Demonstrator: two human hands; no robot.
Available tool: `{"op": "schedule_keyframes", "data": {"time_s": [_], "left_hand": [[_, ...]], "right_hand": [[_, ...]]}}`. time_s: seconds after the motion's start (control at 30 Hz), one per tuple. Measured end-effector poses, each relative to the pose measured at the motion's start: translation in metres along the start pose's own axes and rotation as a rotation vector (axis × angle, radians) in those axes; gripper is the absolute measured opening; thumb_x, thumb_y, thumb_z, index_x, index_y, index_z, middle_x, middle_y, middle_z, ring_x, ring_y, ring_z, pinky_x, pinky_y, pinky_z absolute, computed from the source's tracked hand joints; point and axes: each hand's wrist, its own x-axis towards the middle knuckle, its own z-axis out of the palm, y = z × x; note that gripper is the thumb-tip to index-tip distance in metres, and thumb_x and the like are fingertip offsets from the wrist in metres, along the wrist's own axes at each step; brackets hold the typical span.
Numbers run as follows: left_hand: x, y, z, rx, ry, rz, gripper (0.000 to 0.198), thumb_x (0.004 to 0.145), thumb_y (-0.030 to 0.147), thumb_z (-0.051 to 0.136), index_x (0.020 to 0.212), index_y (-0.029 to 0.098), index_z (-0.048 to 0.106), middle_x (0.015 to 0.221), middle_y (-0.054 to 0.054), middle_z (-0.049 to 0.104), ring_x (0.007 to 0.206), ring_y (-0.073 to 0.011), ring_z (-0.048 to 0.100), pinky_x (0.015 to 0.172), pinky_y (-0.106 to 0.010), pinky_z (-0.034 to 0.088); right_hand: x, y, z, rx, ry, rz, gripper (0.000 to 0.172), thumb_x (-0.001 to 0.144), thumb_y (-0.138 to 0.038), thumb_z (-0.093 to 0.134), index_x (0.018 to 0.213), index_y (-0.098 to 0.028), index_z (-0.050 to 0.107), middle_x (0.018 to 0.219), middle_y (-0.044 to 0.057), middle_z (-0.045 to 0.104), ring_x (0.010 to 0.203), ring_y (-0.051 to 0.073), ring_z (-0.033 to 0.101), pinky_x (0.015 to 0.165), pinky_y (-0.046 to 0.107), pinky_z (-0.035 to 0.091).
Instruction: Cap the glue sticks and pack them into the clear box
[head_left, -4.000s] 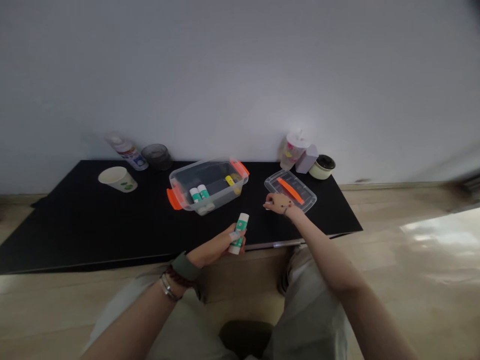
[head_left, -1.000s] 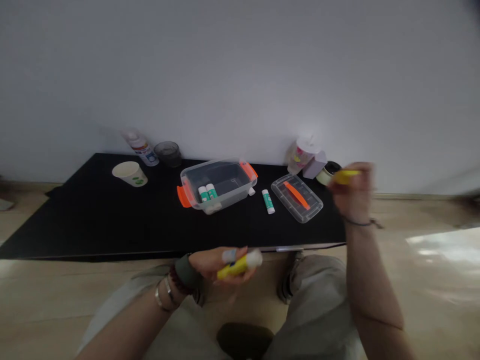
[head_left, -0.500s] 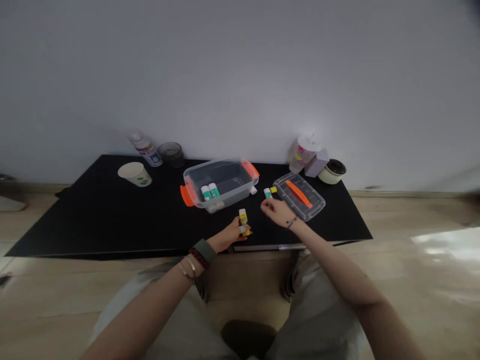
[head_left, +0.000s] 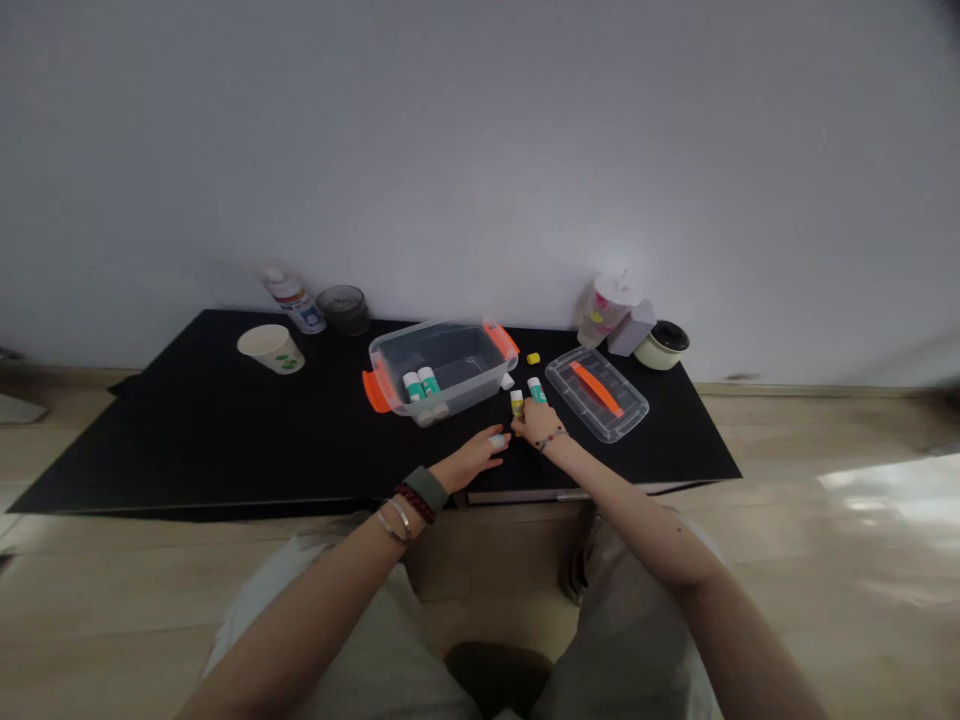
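Note:
On the black mat stands an uncapped yellow glue stick, close beside a green glue stick. My right hand is curled at their bases, its fingertips pinching the yellow stick. My left hand lies just left of it with fingers stretched out and nothing in them; one finger wears a pale bandage. A small yellow cap lies loose behind the sticks. A white cap rests against the clear bin, which has orange handles and holds two green glue sticks.
The bin's clear lid with an orange grip lies right of my hands. A paper cup, spray bottle and dark jar stand at the back left. A drink cup, purple box and cream bowl stand back right.
The yellow stick has passed from my left hand to my right and now stands beside the green stick. My left hand has opened. The yellow cap now lies on the mat.

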Motion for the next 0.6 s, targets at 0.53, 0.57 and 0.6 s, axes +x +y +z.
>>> {"op": "schedule_keyframes", "data": {"time_s": [0.53, 0.57, 0.6], "left_hand": [[-0.022, 0.026, -0.020, 0.059, 0.016, 0.197, 0.043, 0.081, 0.036, 0.067, 0.121, 0.021, 0.059, 0.138, -0.014, 0.059, 0.129, -0.0278, 0.053, 0.103, -0.042, 0.041], [-0.023, 0.026, -0.021, 0.060, 0.003, 0.208, 0.042, 0.081, 0.034, 0.067, 0.121, 0.021, 0.059, 0.138, -0.014, 0.059, 0.129, -0.0279, 0.053, 0.103, -0.043, 0.041], [-0.024, 0.025, -0.021, 0.058, -0.010, 0.224, 0.042, 0.082, 0.033, 0.066, 0.121, 0.022, 0.059, 0.138, -0.013, 0.058, 0.129, -0.0280, 0.052, 0.103, -0.043, 0.041]], "right_hand": [[0.050, -0.126, -0.073, -0.054, 0.103, -0.417, 0.032, 0.092, -0.023, 0.056, 0.120, -0.010, 0.063, 0.118, 0.019, 0.069, 0.109, 0.029, 0.065, 0.093, 0.038, 0.050], [0.058, -0.142, -0.065, -0.092, -0.022, -0.401, 0.033, 0.089, -0.022, 0.060, 0.119, -0.008, 0.065, 0.119, 0.021, 0.068, 0.109, 0.031, 0.066, 0.092, 0.040, 0.051], [0.066, -0.156, -0.057, -0.108, -0.100, -0.394, 0.033, 0.087, -0.021, 0.064, 0.116, -0.006, 0.067, 0.115, 0.022, 0.069, 0.105, 0.032, 0.067, 0.089, 0.041, 0.053]]}}
